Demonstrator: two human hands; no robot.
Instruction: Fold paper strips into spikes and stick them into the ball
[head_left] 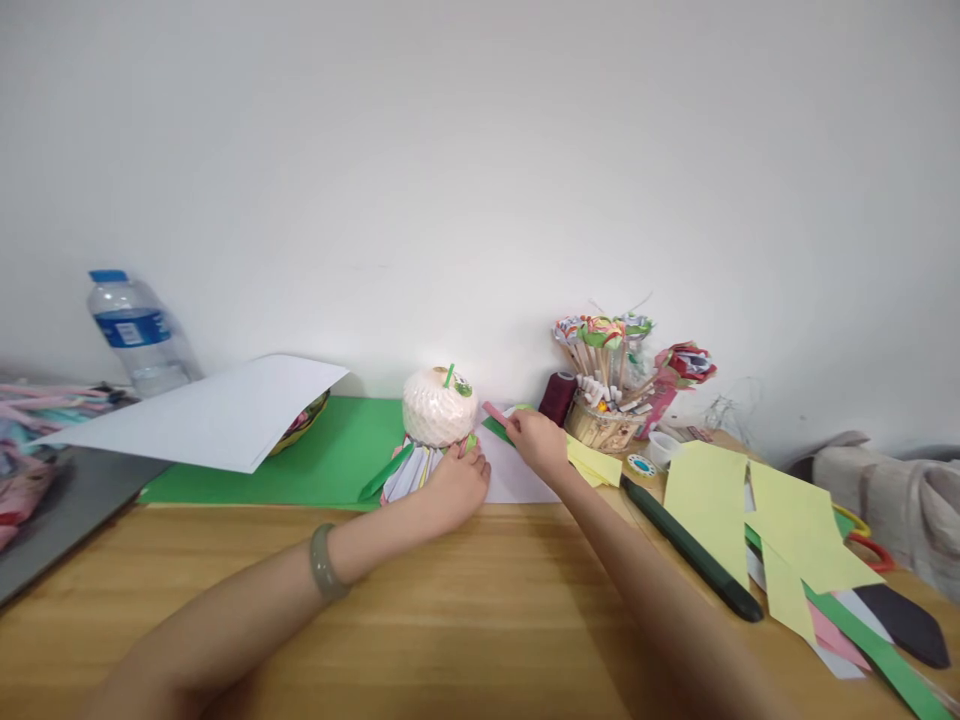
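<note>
My left hand (459, 485), below a bracelet (328, 562), has its fingers curled in at a bundle of folded coloured paper (411, 474) in white, purple, yellow and green. A scrap of green and pink shows at those fingertips; the exact grip is partly hidden. Just behind stands a white, round, wrapped coconut (439, 408) with a short green straw (449, 375). To the right, my right hand (538, 441) pinches a pink paper strip (495, 412) over a pale sheet (517, 478). A dark green strip lies under that hand.
Green sheets (330, 440) and a raised white sheet (217, 410) lie left, near a water bottle (139, 330). Right stand a maroon thread spool (557, 398) and a basket (604, 428) of paper flowers. A dark green cutter-like tool (690, 548), yellow paper (802, 520) and scissors (870, 552) lie farther right.
</note>
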